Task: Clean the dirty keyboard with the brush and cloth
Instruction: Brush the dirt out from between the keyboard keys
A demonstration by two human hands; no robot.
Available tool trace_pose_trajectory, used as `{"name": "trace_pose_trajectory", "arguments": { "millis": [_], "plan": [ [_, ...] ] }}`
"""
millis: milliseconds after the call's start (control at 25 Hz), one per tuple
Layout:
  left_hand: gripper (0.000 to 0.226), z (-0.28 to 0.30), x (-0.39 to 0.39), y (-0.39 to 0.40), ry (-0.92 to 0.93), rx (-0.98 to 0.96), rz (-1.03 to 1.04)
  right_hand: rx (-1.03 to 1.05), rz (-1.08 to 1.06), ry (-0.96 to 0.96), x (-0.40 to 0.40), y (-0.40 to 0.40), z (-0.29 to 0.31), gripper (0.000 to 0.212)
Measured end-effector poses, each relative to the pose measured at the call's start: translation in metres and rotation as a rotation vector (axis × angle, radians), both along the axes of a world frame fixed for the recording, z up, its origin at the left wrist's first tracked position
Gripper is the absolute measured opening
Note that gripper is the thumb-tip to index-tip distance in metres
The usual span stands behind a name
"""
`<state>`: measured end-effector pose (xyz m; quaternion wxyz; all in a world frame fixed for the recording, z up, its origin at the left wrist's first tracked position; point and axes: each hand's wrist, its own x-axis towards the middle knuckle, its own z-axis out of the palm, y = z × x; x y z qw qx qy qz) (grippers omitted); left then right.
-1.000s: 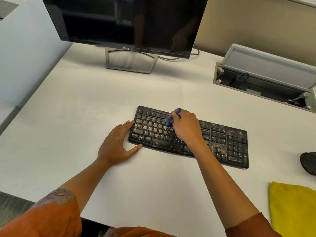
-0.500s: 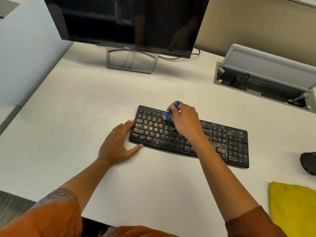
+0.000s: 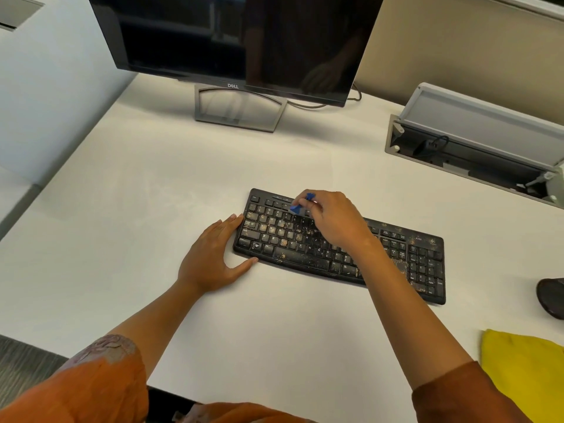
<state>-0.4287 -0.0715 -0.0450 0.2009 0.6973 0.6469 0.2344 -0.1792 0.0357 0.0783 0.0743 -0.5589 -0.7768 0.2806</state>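
Note:
A black keyboard (image 3: pixel 406 257) speckled with brown dirt lies across the middle of the white desk. My right hand (image 3: pixel 334 219) pinches a small blue brush (image 3: pixel 300 204) and holds its head on the upper key rows, left of centre. My left hand (image 3: pixel 213 257) lies flat on the desk with straight fingers and thumb braced against the keyboard's left end. A yellow cloth (image 3: pixel 525 370) lies at the desk's lower right, away from both hands.
A black Dell monitor (image 3: pixel 241 41) on a grey stand (image 3: pixel 238 112) stands behind the keyboard. An open grey cable tray (image 3: pixel 476 141) is set into the desk at back right. A dark mouse (image 3: pixel 552 296) sits at the right edge.
My right hand has moved the brush up from the middle key rows to the top rows and slightly left. My left hand has stayed braced at the keyboard's left end.

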Motion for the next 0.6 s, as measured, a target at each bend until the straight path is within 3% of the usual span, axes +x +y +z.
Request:
{"name": "trace_pose_trajectory", "arguments": {
  "millis": [160, 320, 480, 600],
  "plan": [
    [0.094, 0.002, 0.000, 0.000, 0.004, 0.006, 0.004, 0.040, -0.052, -0.116, 0.005, 0.006, -0.002, 0.031],
    [0.094, 0.002, 0.000, 0.000, -0.004, -0.003, 0.004, 0.023, -0.020, 0.016, -0.002, 0.005, -0.001, 0.026],
    [0.094, 0.002, 0.000, 0.000, -0.004, 0.008, -0.002, 0.084, -0.051, -0.262, 0.005, 0.011, -0.005, 0.032],
    [0.095, 0.000, -0.001, 0.000, -0.002, -0.022, 0.000, 0.082, -0.196, -0.104, -0.001, 0.012, -0.009, 0.033]
  ]
}}
